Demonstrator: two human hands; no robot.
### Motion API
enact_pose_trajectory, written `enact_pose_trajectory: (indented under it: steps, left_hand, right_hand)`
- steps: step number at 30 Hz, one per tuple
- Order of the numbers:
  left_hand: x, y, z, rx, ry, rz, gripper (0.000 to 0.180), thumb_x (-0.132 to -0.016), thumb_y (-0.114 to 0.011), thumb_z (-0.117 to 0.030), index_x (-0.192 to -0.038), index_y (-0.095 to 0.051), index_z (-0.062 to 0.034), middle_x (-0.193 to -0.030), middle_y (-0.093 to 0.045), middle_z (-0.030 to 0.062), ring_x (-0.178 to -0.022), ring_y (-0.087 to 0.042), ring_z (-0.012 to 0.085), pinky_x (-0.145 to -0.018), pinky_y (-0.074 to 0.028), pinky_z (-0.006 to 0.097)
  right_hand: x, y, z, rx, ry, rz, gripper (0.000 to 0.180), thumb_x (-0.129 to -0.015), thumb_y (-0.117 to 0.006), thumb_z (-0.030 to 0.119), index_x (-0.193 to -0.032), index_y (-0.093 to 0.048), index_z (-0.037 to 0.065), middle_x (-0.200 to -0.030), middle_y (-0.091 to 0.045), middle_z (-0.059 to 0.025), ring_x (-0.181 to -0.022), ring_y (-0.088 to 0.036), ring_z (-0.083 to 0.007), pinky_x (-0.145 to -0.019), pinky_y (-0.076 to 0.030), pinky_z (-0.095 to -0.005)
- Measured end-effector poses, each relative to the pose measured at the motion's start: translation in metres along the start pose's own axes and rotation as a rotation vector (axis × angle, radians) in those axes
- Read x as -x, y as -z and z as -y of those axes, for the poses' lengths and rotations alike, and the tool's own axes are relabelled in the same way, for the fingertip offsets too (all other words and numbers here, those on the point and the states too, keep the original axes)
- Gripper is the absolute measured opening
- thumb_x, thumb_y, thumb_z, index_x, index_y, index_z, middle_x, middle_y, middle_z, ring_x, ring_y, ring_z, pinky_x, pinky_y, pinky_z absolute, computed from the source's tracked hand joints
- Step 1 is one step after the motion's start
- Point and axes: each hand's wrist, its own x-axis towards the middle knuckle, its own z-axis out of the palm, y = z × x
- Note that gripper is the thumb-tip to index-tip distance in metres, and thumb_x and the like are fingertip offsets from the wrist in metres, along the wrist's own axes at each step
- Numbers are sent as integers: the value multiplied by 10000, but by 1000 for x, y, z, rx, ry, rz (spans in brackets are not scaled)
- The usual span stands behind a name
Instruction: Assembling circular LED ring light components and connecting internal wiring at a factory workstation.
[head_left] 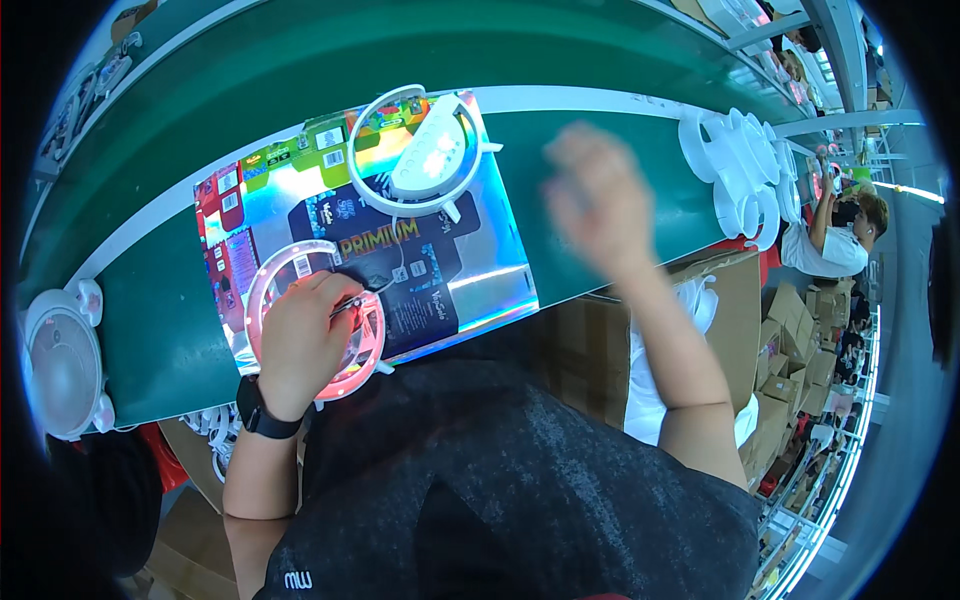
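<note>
My left hand (305, 335), wearing a dark wristwatch (266, 412), is closed over a white ring frame (372, 350) that glows pinkish red. From its fingers sticks a small slim metal tool (348, 303); its exact kind is unclear. A thin wire (380, 287) runs close to the tip. Beyond it lies a second white ring frame (358, 178) with a pale, lit oval panel (432, 152) inside. Both rings rest on a shiny printed card sheet (490, 235). Raised over the green bench to the right of the sheet, my right hand (603, 205) is smeared by motion, its fingers unreadable.
Several white ring-shaped parts (735, 170) are stacked at the bench's right end. A round white frame with small ear-like knobs (65, 365) lies at the left end. An open cardboard box (590, 350) with white parts stands below the bench. Another person (825, 245) sits farther right.
</note>
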Motion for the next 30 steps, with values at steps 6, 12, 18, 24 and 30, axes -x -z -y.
enact_pose_trajectory:
  steps: [6, 12, 18, 24, 30]
  left_hand:
    - [-15, -15, 0, 1, -39, -120, 193, -774, -600, -57, -953, -672, -69, -913, -672, 96, -851, -630, 324, -744, -497, 411]
    - [-23, -8, -10, 80, -18, -76, 204, -794, -642, -57, -992, -664, -13, -924, -676, 118, -828, -662, 256, -749, -515, 350]
    - [-12, -1, -5, 124, -18, -113, 229, -817, -651, -152, -1007, -670, -26, -942, -678, 119, -819, -657, 281, -733, -521, 369]
    - [-4, 6, -14, 172, -220, -375, 271, -811, -685, -86, -1073, -655, -25, -1054, -669, 145, -938, -648, 327, -817, -518, 386]
    - [21, 21, -60, 862, -97, 14, 255, -889, -654, -128, -1111, -644, -3, -940, -690, 90, -805, -656, 168, -719, -513, 287]
  right_hand:
    - [51, 63, -230, 839, -961, 131, 531, -797, -706, 297, -1270, -589, 86, -1268, -598, -191, -1195, -543, -368, -993, -432, -481]
    - [97, 69, -259, 552, -945, 77, 355, -831, -672, 291, -1131, -678, 100, -1010, -706, -183, -948, -661, -397, -850, -512, -473]
    - [50, 49, -111, 428, -641, -129, 232, -856, -664, 230, -1011, -693, 59, -920, -694, -165, -817, -671, -349, -725, -528, -418]
    - [11, 57, 33, -832, -695, -308, 155, -912, -644, 68, -1033, -652, -29, -879, -676, -92, -793, -639, -190, -759, -489, -273]
    - [-22, 52, 119, -1050, -96, 216, 275, -834, -679, -25, -1097, -619, -76, -965, -645, -161, -847, -623, -206, -757, -486, -281]
